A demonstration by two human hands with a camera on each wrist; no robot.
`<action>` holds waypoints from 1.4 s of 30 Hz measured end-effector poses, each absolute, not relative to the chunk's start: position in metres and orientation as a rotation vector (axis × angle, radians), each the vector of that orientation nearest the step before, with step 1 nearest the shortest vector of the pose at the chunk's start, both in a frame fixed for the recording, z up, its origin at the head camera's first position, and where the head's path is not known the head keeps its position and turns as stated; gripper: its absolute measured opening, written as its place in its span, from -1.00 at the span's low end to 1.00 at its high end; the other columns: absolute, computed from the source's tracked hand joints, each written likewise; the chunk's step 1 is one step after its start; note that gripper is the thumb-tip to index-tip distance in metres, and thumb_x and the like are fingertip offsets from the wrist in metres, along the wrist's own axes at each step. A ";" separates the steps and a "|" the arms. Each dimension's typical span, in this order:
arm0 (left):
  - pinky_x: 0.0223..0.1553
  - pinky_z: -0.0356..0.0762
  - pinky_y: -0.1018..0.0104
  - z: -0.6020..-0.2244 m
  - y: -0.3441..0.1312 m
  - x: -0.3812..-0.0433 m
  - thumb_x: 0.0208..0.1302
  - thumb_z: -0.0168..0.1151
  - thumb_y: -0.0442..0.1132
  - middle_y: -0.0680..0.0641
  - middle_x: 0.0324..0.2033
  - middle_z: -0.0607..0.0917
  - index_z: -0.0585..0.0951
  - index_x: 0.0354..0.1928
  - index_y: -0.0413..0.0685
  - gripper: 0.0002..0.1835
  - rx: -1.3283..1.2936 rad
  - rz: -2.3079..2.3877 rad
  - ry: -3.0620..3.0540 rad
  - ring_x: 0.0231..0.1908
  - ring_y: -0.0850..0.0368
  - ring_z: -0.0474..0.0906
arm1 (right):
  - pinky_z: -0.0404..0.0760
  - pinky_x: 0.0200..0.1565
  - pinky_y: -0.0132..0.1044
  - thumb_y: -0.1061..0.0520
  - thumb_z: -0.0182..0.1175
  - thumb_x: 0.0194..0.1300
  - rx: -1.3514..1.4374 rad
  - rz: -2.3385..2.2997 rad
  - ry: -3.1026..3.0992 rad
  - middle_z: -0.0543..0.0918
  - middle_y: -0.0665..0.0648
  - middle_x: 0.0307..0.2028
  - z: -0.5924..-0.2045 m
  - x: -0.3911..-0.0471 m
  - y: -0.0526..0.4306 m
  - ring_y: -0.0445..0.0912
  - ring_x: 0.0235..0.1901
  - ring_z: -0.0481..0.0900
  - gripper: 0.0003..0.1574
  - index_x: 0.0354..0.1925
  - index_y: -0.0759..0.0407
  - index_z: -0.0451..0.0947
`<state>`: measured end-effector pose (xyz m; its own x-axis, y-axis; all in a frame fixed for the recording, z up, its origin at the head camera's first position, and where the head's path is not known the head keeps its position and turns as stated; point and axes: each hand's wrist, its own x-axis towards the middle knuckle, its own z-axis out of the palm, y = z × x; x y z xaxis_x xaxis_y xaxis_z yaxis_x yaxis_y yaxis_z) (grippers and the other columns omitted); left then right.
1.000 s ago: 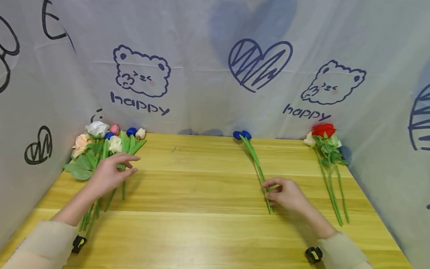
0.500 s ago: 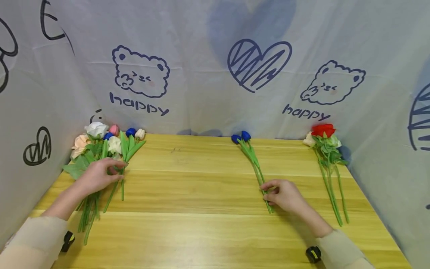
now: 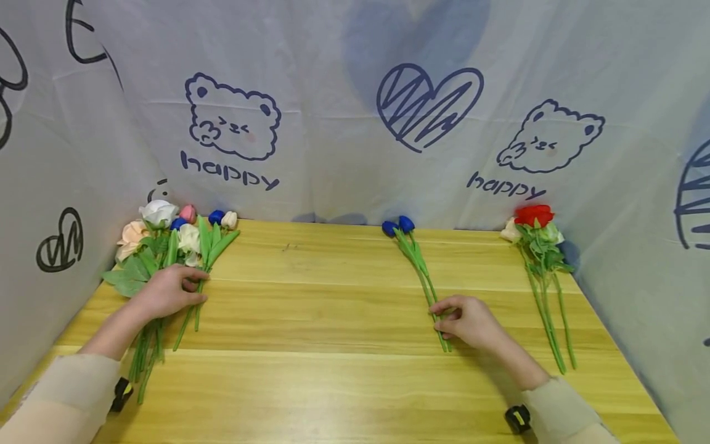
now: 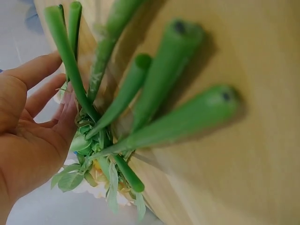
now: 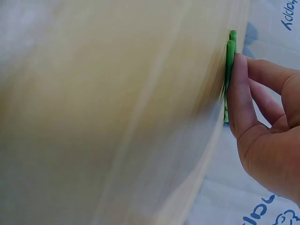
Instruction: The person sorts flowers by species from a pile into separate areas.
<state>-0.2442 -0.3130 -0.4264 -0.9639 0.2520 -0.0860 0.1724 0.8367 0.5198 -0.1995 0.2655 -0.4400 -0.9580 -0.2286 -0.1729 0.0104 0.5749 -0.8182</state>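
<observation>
In the head view my left hand [image 3: 169,290] is at the right side of the left bunch, thumb and fingertips pinching the thin green stems of a white tulip [image 3: 229,219] and a blue tulip [image 3: 216,217]. The left wrist view shows two stems [image 4: 65,47] between thumb and fingers, with thicker stem ends beside them. On the right, my right hand [image 3: 468,320] pinches the lower stems of two blue tulips [image 3: 407,224], which lie on the table with their heads toward the back. Their green stem ends [image 5: 230,47] stick out past the fingertips in the right wrist view.
Left of my left hand lie a white rose [image 3: 159,213], a peach rose [image 3: 132,237], a pink tulip [image 3: 188,213] and more flowers. A red rose [image 3: 534,215] with pale flowers lies at the right. Printed cloth [image 3: 333,154] walls the wooden table [image 3: 310,382].
My left hand has come down and left onto the tulip stems, which have shifted slightly left. The two blue tulip heads have spread apart, while my right hand has barely moved.
</observation>
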 end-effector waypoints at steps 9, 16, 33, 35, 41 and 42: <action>-0.14 0.69 0.13 -0.427 -0.319 -0.243 0.33 0.38 -0.36 -0.48 0.06 0.64 0.51 0.31 -0.49 -0.44 0.209 0.981 2.754 0.02 -0.29 0.62 | 0.77 -0.35 -0.24 0.36 0.35 0.33 -0.213 -1.298 2.543 0.72 0.17 -0.31 -0.441 -0.202 0.268 -0.02 -0.42 0.73 -0.66 0.08 0.35 0.67; -0.17 0.63 0.28 -0.427 -0.323 -0.242 0.35 0.37 -0.34 -0.46 0.10 0.61 0.45 0.38 -0.45 -0.38 0.119 1.080 2.688 0.03 -0.21 0.59 | 0.77 -0.34 -0.23 0.35 0.35 0.34 -0.207 -1.311 2.531 0.72 0.18 -0.29 -0.442 -0.203 0.268 -0.01 -0.41 0.73 -0.66 0.08 0.34 0.67; 0.04 0.64 0.33 -0.417 -0.314 -0.237 0.44 0.34 -0.24 -0.47 0.28 0.53 0.36 0.50 -0.29 -0.32 -0.024 1.297 2.606 0.21 -0.30 0.55 | 0.79 -0.28 -0.22 0.31 0.32 0.39 -0.163 -1.396 2.474 0.71 0.26 -0.15 -0.444 -0.204 0.269 0.00 -0.33 0.74 -0.64 0.13 0.38 0.64; 0.18 0.60 0.12 -0.416 -0.313 -0.235 0.45 0.33 -0.22 -0.47 0.31 0.51 0.33 0.53 -0.24 -0.30 -0.047 1.311 2.600 0.29 -0.36 0.48 | 0.79 -0.24 -0.20 0.29 0.30 0.40 -0.150 -1.432 2.451 0.70 0.30 -0.07 -0.444 -0.202 0.270 0.01 -0.29 0.74 -0.60 0.17 0.40 0.61; 0.16 0.61 0.29 -0.413 -0.302 -0.226 0.51 0.28 -0.16 -0.43 0.41 0.41 0.29 0.57 -0.15 -0.30 -0.088 1.466 2.561 0.11 0.22 0.61 | 0.79 -0.16 -0.17 0.20 0.28 0.46 -0.127 -1.525 2.491 0.69 0.35 -0.01 -0.436 -0.194 0.273 0.08 -0.22 0.76 -0.50 0.29 0.36 0.53; 0.08 0.61 0.41 -0.412 -0.299 -0.225 0.50 0.29 -0.16 -0.43 0.41 0.40 0.31 0.57 -0.13 -0.31 -0.098 1.515 2.555 0.04 0.38 0.59 | 0.79 -0.14 -0.15 0.19 0.27 0.47 -0.126 -1.544 2.510 0.70 0.37 -0.01 -0.433 -0.192 0.273 0.08 -0.20 0.76 -0.50 0.30 0.35 0.53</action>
